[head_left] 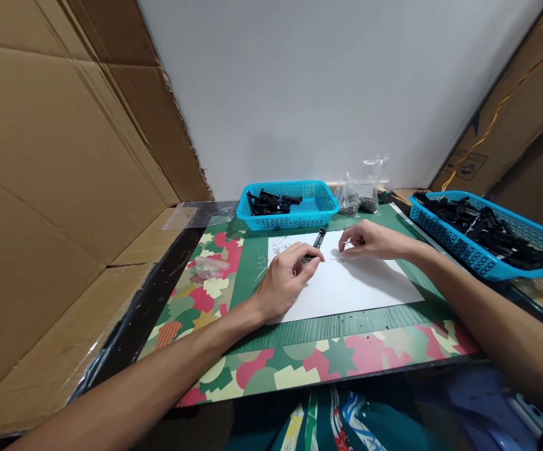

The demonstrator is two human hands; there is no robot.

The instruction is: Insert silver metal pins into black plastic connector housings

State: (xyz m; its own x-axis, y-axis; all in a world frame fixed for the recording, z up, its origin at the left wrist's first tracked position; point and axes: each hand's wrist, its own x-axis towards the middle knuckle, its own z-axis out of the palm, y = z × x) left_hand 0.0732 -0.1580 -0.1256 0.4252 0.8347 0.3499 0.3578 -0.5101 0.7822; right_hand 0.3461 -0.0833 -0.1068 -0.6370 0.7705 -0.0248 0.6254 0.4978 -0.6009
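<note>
My left hand point(290, 275) is closed around a slim black plastic part point(319, 238), whose far end sticks up past the fingers. Beneath both hands lies a sheet of white paper point(365, 285). To the right, my right hand point(362, 239) pinches with thumb and forefinger above the paper; a thin pale sliver shows at the fingertips, too small to name. Small metal pieces point(280, 244) are scattered on the paper's far left part, just beyond my left hand. The two hands are apart from each other.
A blue basket point(290, 222) with black parts stands at the back, another blue basket point(482, 266) full of them at the right. Clear bags point(365, 195) of small pieces stand between. A small plastic bag point(210, 267) lies left. Cardboard point(55, 156) walls the left side.
</note>
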